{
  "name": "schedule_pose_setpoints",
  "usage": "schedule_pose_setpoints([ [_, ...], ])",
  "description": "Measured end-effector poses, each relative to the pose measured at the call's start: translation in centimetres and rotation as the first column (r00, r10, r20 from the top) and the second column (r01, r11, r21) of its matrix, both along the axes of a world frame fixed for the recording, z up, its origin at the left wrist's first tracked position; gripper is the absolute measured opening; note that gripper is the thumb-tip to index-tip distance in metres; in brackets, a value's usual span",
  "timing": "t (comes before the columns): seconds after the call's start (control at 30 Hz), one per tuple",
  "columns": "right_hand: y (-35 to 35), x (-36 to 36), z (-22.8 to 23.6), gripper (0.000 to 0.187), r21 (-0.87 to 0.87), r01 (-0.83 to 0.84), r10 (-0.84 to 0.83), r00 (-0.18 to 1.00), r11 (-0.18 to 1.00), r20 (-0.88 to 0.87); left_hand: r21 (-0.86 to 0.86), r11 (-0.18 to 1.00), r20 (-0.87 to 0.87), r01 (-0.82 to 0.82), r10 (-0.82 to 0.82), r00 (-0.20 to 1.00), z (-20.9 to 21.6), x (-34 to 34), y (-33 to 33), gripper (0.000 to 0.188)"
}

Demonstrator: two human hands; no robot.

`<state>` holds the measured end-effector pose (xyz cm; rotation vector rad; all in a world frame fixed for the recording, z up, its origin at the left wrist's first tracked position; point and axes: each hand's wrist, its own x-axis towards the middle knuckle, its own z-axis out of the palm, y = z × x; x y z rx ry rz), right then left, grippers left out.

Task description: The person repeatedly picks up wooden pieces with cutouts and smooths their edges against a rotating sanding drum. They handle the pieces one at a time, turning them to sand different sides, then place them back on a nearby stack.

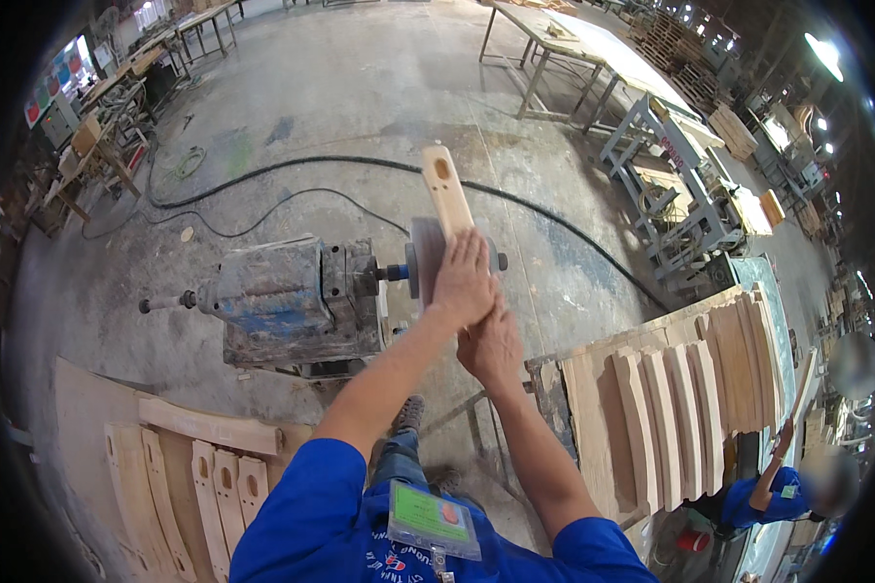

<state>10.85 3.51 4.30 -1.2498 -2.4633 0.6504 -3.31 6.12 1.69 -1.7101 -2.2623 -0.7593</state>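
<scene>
A pale wooden slat with an oval hole and small round holes near its far end lies against a grey sanding wheel. My left hand presses on the slat from above, fingers laid along it. Just nearer to me, my right hand is closed around the slat's near end, which it mostly hides. The wheel sits on the shaft of a worn grey and blue motor to the left.
Similar wooden pieces lie on a board at lower left and on a bench at right. A black cable crosses the floor behind the motor. Another person in blue stands at lower right, holding a wooden piece. Worktables stand farther back.
</scene>
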Motion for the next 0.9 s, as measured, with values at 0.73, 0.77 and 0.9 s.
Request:
schedule_pose_setpoints([
  [0.73, -5.4, 7.5, -6.6, 0.065, -0.638, -0.764, -0.653, 0.533, -0.099, -0.538, 0.151, 0.918, 0.204, 0.367, -0.392, 0.897, -1.5, 5.4, -2.6, 0.054],
  [0.77, -7.8, 10.9, -8.1, 0.069, -0.629, -0.775, -0.693, 0.487, -0.062, -0.531, 0.173, 0.890, 0.142, 0.423, -0.447, 0.883, -2.2, 8.9, -4.2, 0.052],
  [0.9, -15.3, 20.8, -8.5, 0.072, -0.520, -0.804, -0.744, 0.529, -0.287, -0.407, 0.123, 0.839, 0.222, 0.529, -0.543, 0.810, -0.7, 16.4, -12.1, 0.051],
])
